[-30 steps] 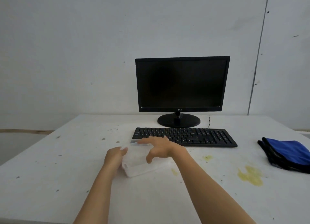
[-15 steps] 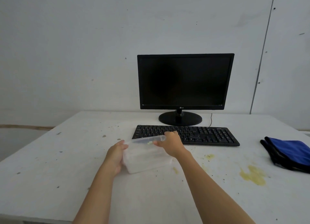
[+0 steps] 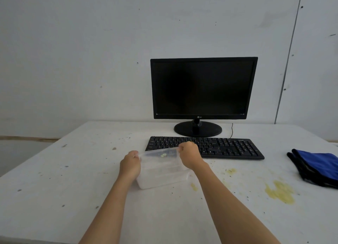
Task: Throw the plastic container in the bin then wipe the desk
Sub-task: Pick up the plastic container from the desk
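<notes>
A clear plastic container with a thin lid sits on the white desk, just in front of the keyboard. My left hand grips its left end. My right hand pinches the lid's right edge, which is raised a little above the box. A small yellow-green scrap shows under the lid. Yellow stains mark the desk to the right. A blue and black cloth lies folded at the desk's right edge. No bin is in view.
A black keyboard lies behind the container, and a black monitor stands behind that against the white wall. Small dark specks dot the desk top. The desk's front edge runs along the bottom left.
My right hand shifted from lying on top of the lid to pinching its right edge, and the lid tilted up. My left hand stayed on the container's left end.
</notes>
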Demonstrator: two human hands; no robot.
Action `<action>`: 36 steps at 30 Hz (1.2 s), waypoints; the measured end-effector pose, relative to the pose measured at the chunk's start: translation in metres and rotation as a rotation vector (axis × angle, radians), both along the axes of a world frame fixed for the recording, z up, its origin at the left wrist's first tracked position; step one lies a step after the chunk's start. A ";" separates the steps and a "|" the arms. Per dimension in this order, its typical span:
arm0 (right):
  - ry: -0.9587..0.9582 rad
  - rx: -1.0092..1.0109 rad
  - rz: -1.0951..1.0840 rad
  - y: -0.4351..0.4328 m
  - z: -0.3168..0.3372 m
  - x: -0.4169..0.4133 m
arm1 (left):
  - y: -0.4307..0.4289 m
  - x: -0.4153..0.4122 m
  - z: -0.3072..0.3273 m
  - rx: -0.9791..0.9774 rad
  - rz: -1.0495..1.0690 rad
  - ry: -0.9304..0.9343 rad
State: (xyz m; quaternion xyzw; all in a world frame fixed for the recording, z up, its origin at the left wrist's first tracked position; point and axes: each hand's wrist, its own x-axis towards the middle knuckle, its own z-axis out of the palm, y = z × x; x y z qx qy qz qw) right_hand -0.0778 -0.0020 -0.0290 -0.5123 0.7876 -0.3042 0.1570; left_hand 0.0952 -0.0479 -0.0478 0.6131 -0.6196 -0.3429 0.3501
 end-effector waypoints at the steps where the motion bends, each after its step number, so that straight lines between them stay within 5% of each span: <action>1: -0.007 0.002 -0.015 -0.005 -0.002 -0.001 | 0.000 0.000 0.000 -0.011 -0.007 -0.018; 12: 0.075 0.009 -0.031 -0.022 -0.010 -0.006 | -0.016 -0.001 0.005 -0.068 -0.159 -0.207; 18: 0.189 -0.168 0.121 -0.025 -0.015 0.001 | -0.013 -0.003 -0.005 -0.211 -0.338 -0.414; 23: 0.384 -0.008 0.197 -0.021 -0.009 0.005 | -0.017 -0.003 -0.004 -0.236 -0.420 -0.484; 28: 0.489 0.106 0.302 -0.015 -0.017 0.017 | -0.006 -0.023 0.010 -0.054 -0.379 -0.841; 36: 0.437 0.143 0.319 -0.013 -0.025 0.013 | 0.001 -0.025 0.001 -0.161 -0.342 -0.707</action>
